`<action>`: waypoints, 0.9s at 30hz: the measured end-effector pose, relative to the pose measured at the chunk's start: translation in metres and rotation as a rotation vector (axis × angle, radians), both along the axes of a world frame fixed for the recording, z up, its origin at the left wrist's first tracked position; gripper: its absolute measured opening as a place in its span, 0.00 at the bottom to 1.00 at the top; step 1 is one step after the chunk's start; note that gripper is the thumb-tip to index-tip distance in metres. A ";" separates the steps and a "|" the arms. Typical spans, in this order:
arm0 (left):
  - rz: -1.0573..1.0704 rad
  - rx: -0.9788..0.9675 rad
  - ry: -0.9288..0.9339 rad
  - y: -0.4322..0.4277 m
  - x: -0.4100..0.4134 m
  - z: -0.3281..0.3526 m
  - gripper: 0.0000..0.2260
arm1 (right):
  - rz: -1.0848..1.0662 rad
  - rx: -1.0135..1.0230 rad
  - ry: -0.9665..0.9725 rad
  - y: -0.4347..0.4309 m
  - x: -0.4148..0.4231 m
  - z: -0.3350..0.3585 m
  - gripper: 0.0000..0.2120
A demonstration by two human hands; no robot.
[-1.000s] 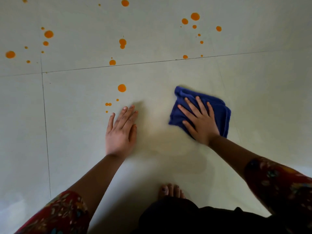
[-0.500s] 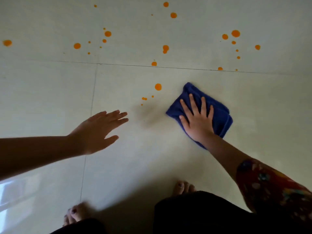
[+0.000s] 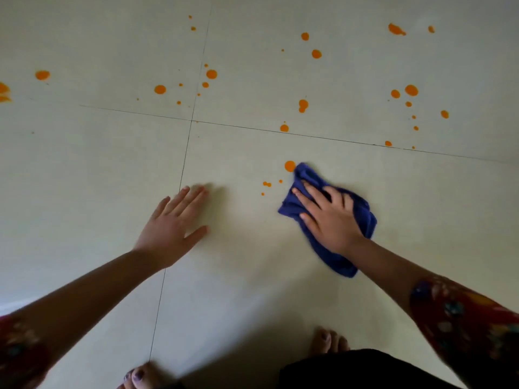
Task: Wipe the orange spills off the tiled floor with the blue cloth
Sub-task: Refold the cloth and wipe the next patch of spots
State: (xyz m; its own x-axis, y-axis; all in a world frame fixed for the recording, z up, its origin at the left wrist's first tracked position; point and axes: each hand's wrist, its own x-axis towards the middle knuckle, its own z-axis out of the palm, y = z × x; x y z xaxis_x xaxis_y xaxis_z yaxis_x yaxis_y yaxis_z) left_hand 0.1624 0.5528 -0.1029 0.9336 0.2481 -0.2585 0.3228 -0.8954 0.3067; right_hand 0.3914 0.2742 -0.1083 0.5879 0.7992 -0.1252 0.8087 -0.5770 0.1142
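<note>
Blue cloth [image 3: 335,261] under right hand [image 3: 328,223], fingers [image 3: 307,196] pressing flat; left hand [image 3: 171,228] splayed.

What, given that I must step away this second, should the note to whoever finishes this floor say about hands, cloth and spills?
The right hand presses spread fingers flat on the bunched dark blue terry cloth; the left hand is open, fingers straight, low over the pale tiled floor.
The cloth's far corner sits at a large round orange drop, with small orange specks just to its left.
Done: the tile area nearest the feet shows no orange.
Left: that drop, the specks, and the many scattered orange spots beyond the grout line.
</note>
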 end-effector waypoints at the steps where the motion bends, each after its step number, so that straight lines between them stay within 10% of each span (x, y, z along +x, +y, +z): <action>1: 0.020 0.025 -0.015 -0.002 0.006 -0.006 0.32 | 0.021 0.033 0.008 0.012 -0.014 -0.004 0.25; 8: -0.017 0.148 -0.070 -0.002 -0.003 -0.025 0.29 | 0.711 -0.076 0.157 -0.021 -0.041 -0.009 0.25; 14: -0.025 0.136 -0.087 0.001 -0.002 -0.030 0.29 | -0.025 0.160 0.153 0.044 0.049 -0.015 0.24; 22: -0.019 0.116 -0.107 0.002 -0.003 -0.029 0.29 | 0.729 -0.010 0.307 0.035 -0.048 -0.011 0.24; 27: -0.017 0.108 -0.153 0.002 -0.003 -0.031 0.29 | 0.323 -0.054 0.165 0.033 0.048 -0.010 0.26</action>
State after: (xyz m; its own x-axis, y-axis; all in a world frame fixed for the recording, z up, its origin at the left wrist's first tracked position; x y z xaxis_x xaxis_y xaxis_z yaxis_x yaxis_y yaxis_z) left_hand 0.1593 0.5547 -0.1339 0.9642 0.2507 -0.0861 0.2646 -0.9306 0.2528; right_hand 0.4389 0.3068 -0.1181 0.2744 0.9300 -0.2446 0.9583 -0.2854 -0.0100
